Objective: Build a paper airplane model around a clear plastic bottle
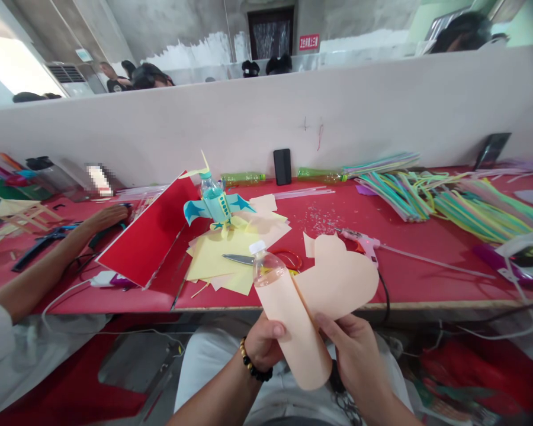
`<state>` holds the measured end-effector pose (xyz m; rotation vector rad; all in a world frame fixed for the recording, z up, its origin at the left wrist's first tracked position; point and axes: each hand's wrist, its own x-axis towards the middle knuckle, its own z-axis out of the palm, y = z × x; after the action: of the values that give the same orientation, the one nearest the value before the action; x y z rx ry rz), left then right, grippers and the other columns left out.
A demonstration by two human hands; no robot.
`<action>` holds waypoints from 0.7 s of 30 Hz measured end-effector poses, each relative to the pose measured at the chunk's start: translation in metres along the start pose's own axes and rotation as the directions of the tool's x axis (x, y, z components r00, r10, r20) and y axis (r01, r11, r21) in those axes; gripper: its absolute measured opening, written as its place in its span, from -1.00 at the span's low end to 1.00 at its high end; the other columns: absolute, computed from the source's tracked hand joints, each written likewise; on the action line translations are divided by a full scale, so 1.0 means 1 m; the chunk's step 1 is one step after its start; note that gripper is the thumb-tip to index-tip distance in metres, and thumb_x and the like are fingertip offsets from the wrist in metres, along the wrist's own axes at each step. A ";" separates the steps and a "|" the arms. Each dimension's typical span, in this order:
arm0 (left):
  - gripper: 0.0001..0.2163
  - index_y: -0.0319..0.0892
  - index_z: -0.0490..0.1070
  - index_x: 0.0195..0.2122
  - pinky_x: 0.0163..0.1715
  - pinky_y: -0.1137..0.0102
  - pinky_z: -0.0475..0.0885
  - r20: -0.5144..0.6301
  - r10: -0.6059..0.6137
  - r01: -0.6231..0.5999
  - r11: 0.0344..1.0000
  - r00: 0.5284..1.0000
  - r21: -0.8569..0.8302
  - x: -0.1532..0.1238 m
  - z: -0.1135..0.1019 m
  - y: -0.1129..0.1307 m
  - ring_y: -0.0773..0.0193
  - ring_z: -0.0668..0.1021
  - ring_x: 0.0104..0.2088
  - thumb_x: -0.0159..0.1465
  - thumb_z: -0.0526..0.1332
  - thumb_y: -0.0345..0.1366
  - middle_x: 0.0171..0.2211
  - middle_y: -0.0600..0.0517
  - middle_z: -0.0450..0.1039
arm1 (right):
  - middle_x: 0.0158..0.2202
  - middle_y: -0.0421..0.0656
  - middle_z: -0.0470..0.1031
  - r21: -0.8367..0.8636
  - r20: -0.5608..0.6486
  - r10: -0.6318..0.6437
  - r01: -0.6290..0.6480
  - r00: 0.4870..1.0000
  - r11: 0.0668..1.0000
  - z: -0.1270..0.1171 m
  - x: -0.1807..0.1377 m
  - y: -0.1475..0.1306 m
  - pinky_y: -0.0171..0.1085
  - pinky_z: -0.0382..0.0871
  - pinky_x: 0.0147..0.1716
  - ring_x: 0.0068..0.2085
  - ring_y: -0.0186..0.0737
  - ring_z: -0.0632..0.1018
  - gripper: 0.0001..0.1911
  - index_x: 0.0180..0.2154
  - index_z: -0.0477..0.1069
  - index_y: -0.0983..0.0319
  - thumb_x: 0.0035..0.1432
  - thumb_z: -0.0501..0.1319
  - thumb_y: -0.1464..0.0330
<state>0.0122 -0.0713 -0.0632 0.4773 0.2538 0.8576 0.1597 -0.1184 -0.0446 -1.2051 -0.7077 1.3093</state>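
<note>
Peach paper (pixel 337 278) is wrapped around a clear plastic bottle (pixel 266 267) with a white cap. Both are held in front of the person's lap, just below the near edge of the red bench (pixel 426 278). The left hand (pixel 262 343) grips the wrapped body of the bottle from the left, its fingers (pixel 278 329) closed on the paper, with the thumb on the front. The right hand (pixel 359 355) holds the lower right side, and its fingers (pixel 326 322) pinch the paper where the loose flap spreads out to the right. The bottle is tilted, with its cap pointing up and a little to the left.

On the bench behind it, scissors (pixel 244 259) lie on yellow paper sheets (pixel 213 257). Further back stands a decorated bottle (pixel 215 204) with blue wings, beside a tilted red card (pixel 151 236). A glue gun (pixel 359 239) lies to the right, and bundles of coloured straws (pixel 408 189) are well apart at the far right. At the left, another person's hand (pixel 109 216) rests on the bench.
</note>
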 end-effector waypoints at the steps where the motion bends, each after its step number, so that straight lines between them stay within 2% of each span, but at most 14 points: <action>1: -0.32 -0.28 0.36 0.10 -0.28 0.32 0.49 0.003 -0.003 0.003 1.000 1.000 -0.003 0.000 0.000 0.000 0.05 0.62 -0.28 -0.10 0.42 -0.30 -0.26 -0.12 0.60 | -0.29 -0.12 0.64 0.003 0.002 -0.003 0.003 1.000 1.000 0.000 0.001 0.001 -0.27 0.45 -0.21 -0.22 -0.10 0.59 -0.76 -0.23 0.61 0.16 0.02 0.35 0.25; 6: -0.35 -0.27 0.39 0.08 -0.32 0.34 0.49 0.005 0.013 -0.013 1.000 1.000 0.002 0.000 0.002 0.001 0.08 0.62 -0.32 -0.10 0.42 -0.30 -0.27 -0.13 0.60 | -0.29 -0.12 0.64 0.001 -0.005 -0.007 0.007 1.000 1.000 0.000 0.003 0.003 -0.26 0.44 -0.19 -0.22 -0.10 0.59 -0.77 -0.24 0.61 0.16 0.02 0.35 0.25; 14: -0.35 -0.25 0.39 0.08 -0.24 0.29 0.50 -0.007 0.001 -0.001 1.000 1.000 -0.024 -0.001 -0.002 0.002 0.09 0.61 -0.28 -0.11 0.43 -0.32 -0.23 -0.11 0.60 | -0.31 -0.11 0.64 0.000 -0.003 0.003 -0.003 1.000 1.000 0.002 0.006 0.004 -0.24 0.43 -0.19 -0.23 -0.09 0.57 -0.77 -0.26 0.61 0.19 0.01 0.35 0.24; 18: -0.32 -0.24 0.38 0.09 -0.21 0.27 0.49 -0.033 0.009 -0.010 1.000 0.999 -0.020 -0.001 0.001 0.002 0.06 0.61 -0.25 -0.12 0.44 -0.31 -0.22 -0.11 0.60 | -0.38 -0.12 0.62 0.014 0.013 0.012 -0.012 1.000 1.000 0.003 0.007 0.005 -0.26 0.41 -0.25 -0.30 -0.14 0.55 -0.78 -0.32 0.60 0.22 0.01 0.35 0.22; 21: -0.30 -0.25 0.34 0.12 -0.15 0.25 0.46 -0.066 0.030 -0.031 0.999 0.997 -0.010 -0.001 0.001 0.005 0.04 0.61 -0.23 -0.10 0.43 -0.27 -0.21 -0.11 0.59 | -0.45 -0.13 0.55 -0.103 0.071 -0.014 0.022 0.997 0.994 -0.004 0.006 0.000 -0.29 0.37 -0.34 -0.38 -0.20 0.50 -0.75 -0.42 0.55 0.26 0.03 0.32 0.19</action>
<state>0.0084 -0.0699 -0.0598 0.4442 0.3026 0.9050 0.1643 -0.1139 -0.0467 -1.2375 -0.8444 1.3185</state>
